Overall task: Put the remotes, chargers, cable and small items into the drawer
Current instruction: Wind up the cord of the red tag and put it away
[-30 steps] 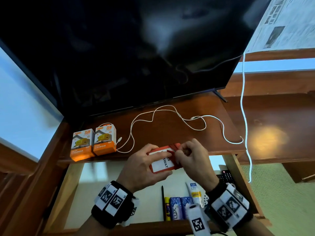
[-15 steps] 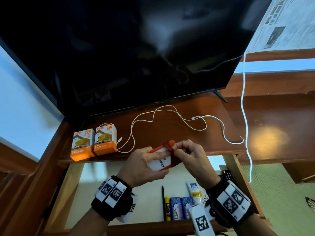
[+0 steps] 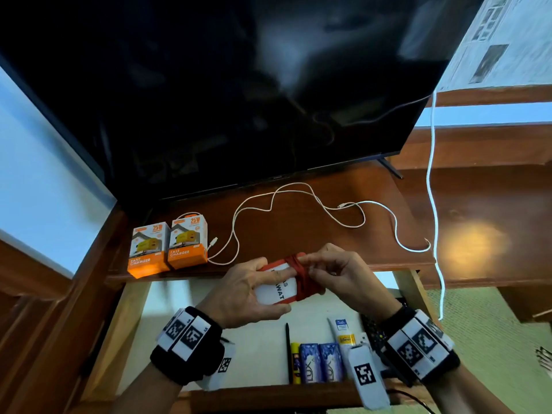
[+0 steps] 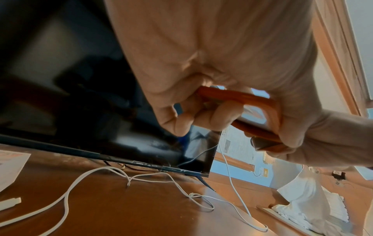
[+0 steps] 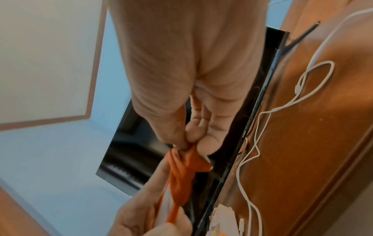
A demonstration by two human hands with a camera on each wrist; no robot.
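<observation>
hands meet at the centre of the head view, just above the open drawer (image 3: 128, 339). the left hand (image 3: 248, 294) grips a red card holder (image 3: 276, 289) by its long edges, thumb across the white face, while the right hand (image 3: 337, 276) pinches the red strap (image 3: 300, 276) bunched around the holder's right end. the step in hand looks like winding or tidying that strap so the small item can go in as one bundle.

the next move likely calls for securing the loose strap end, then lowering the holder into the pale drawer floor left of the pen (image 3: 288, 354), where bare space shows.

not yet stowed, on the tabletop (image 3: 298, 234): two orange charger boxes (image 3: 167, 245) at the left and a white cable (image 3: 298, 201) looping toward the right edge.

hard to read: the lettering on the holder is partly covered by fingers. a remote (image 3: 373, 327) in the drawer's lower right is mostly hidden behind the right wrist. both wrist views are filled by palm, so whether the strap is knotted or only wrapped cannot be told.
</observation>
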